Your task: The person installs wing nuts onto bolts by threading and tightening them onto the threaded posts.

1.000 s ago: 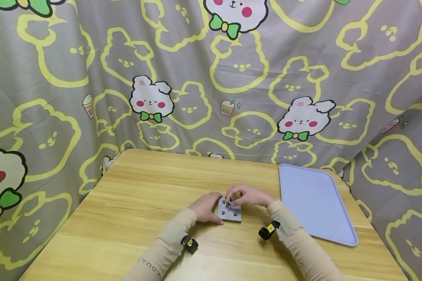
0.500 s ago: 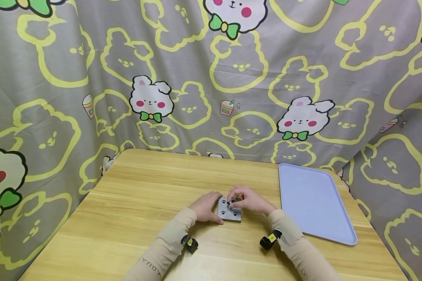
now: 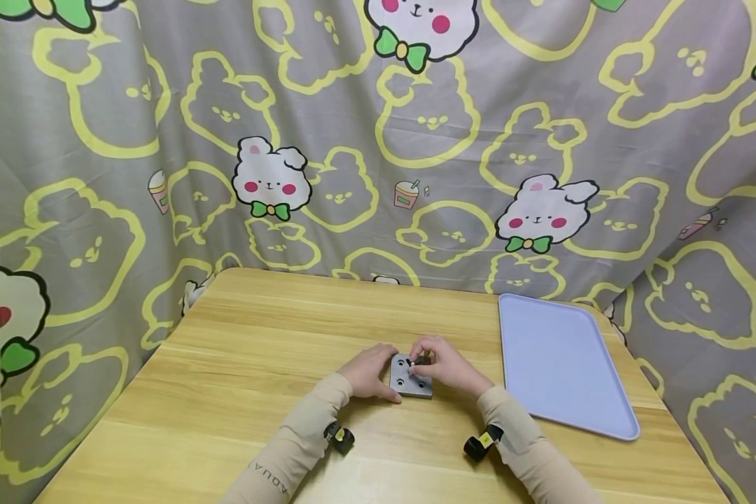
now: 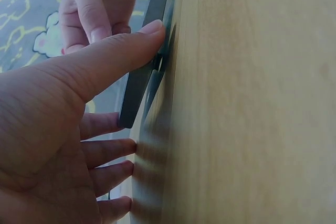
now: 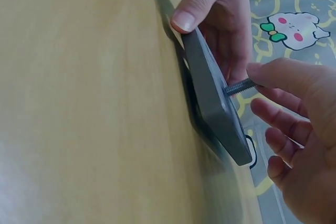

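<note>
A grey metal plate (image 3: 411, 389) with several countersunk holes and two rounded corners lies at the middle of the table. My left hand (image 3: 368, 374) grips it from the left, thumb at the near edge and a forefinger at the far side; the other fingertips rest on the wood in the left wrist view. With thumb and forefinger, my right hand (image 3: 447, 364) pinches the top of a threaded bolt (image 5: 240, 86). The bolt stands out of the plate's upper face, its lower end at the plate and its top hidden by the fingertips.
A pale blue tray (image 3: 557, 364) lies on the right part of the wooden table (image 3: 258, 343). Patterned grey curtains (image 3: 353, 231) hang behind the table and at both sides. Each wrist carries a black strapped camera (image 3: 484, 442).
My right hand's fingers have shifted slightly right and down while pinching the bolt, and the wrist has turned a little. The left hand and the plate have stayed in place.
</note>
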`<action>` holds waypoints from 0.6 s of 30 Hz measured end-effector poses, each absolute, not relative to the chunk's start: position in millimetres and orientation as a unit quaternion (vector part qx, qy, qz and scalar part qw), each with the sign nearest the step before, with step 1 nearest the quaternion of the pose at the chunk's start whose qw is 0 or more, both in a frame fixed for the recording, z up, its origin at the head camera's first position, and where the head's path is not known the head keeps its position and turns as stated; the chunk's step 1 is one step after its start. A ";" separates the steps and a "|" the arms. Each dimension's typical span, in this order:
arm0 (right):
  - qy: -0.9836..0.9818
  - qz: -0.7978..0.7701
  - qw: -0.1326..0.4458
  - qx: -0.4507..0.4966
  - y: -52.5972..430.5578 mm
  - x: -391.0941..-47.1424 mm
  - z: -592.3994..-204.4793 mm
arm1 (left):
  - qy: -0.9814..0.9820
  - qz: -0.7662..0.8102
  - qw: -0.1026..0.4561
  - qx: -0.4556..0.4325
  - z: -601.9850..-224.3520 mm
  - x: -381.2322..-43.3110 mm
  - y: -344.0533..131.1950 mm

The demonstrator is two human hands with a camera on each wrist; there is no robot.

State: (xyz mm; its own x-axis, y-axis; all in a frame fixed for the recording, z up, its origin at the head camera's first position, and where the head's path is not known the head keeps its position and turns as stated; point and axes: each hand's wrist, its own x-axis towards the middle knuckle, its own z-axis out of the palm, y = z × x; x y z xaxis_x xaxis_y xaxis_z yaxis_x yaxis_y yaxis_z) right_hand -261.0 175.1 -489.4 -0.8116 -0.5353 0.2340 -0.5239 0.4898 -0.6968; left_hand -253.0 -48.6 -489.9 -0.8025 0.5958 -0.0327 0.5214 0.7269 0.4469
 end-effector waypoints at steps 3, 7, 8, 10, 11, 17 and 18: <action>0.864 -0.405 -0.003 -0.299 173.1 -258.5 -489.6 | 0.925 0.214 0.088 0.301 -490.2 -253.0 -48.6; 0.871 -0.401 -0.011 -0.284 170.7 -255.9 -490.7 | 0.925 0.216 0.089 0.300 -490.8 -253.3 -48.6; 0.873 -0.398 -0.014 -0.282 170.2 -255.4 -491.1 | 0.925 0.216 0.089 0.300 -491.1 -253.4 -48.5; 0.879 -0.389 -0.017 -0.277 169.5 -254.3 -492.1 | 0.925 0.216 0.087 0.301 -491.5 -253.7 -48.5; 0.881 -0.386 -0.017 -0.275 169.2 -253.8 -492.4 | 0.925 0.216 0.087 0.301 -491.6 -253.7 -48.4; 0.883 -0.396 0.018 -0.251 170.8 -247.9 -482.7 | 0.924 0.219 0.085 0.303 -491.2 -253.8 -48.9; 0.881 -0.402 0.023 -0.250 172.3 -247.1 -480.0 | 0.924 0.219 0.085 0.303 -491.3 -253.8 -48.9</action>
State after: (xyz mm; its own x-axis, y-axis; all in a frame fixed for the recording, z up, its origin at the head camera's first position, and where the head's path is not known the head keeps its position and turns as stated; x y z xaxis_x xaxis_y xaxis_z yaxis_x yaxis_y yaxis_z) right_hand -247.1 172.3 -480.0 -0.8742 -0.4586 0.1598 -0.4214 0.5527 -0.7190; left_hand -253.8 -48.9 -491.3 -0.8023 0.5964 -0.0243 0.5223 0.7211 0.4551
